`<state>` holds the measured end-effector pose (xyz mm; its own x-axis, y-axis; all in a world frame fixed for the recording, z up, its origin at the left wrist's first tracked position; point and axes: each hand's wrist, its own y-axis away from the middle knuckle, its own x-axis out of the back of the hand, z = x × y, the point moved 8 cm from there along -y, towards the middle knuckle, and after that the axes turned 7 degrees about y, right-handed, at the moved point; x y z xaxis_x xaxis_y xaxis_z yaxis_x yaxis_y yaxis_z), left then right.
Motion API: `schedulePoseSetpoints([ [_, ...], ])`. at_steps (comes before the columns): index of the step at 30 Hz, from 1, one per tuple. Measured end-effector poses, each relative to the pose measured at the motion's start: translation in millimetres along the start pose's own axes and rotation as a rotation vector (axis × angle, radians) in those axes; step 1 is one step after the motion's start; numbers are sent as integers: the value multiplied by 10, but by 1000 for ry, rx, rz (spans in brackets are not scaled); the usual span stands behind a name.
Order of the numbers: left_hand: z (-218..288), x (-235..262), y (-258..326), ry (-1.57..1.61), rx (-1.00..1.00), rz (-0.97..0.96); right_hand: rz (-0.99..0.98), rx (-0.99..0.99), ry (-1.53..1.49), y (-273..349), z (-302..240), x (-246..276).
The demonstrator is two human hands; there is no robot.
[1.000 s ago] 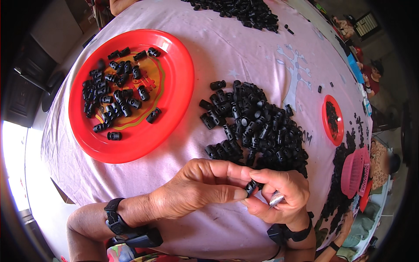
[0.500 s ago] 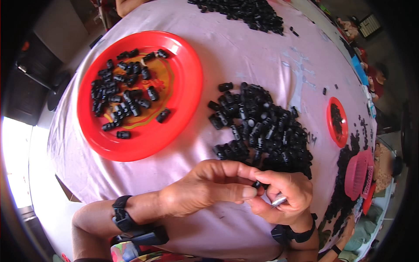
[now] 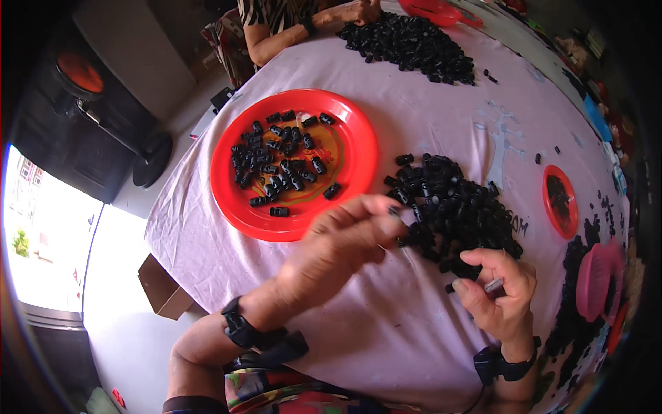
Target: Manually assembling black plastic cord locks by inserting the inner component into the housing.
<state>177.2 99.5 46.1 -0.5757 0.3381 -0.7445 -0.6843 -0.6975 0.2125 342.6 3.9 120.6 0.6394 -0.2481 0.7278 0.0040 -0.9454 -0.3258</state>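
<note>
My left hand (image 3: pixel 341 238) is raised above the tablecloth between the red plate and the near heap. Its thumb and forefinger pinch a small black plastic barrel piece (image 3: pixel 394 210); motion blurs the fingers. My right hand (image 3: pixel 507 293) is at the near edge of the black heap (image 3: pixel 458 203), thumb and forefinger apart. Its curled fingers hold a small silvery metal piece (image 3: pixel 494 284), mostly hidden. Several loose barrel pieces (image 3: pixel 279 212) lie scattered in the big red plate (image 3: pixel 357 155).
Across the table, another person's hand (image 3: pixel 362 12) touches a larger black heap (image 3: pixel 414 48). To the right are a small red dish (image 3: pixel 571 224) of black bits, a pink basket (image 3: pixel 589 283) and more black pieces. A cardboard box (image 3: pixel 164 290) is beyond the table's left edge.
My hands have separated; the left has moved up and toward the plate with a black piece, while the right has opened its thumb and forefinger. The view has shifted, revealing the other person.
</note>
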Motion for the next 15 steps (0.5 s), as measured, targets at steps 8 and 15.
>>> schedulePoseSetpoints([
  [8, 874, 527, 330, -516, -436, 340, 84, -61, -24, -34, 49, 220],
  [15, 871, 493, 460, -745, -657, 420, -105, -55, 170, 58, 160, 65],
])
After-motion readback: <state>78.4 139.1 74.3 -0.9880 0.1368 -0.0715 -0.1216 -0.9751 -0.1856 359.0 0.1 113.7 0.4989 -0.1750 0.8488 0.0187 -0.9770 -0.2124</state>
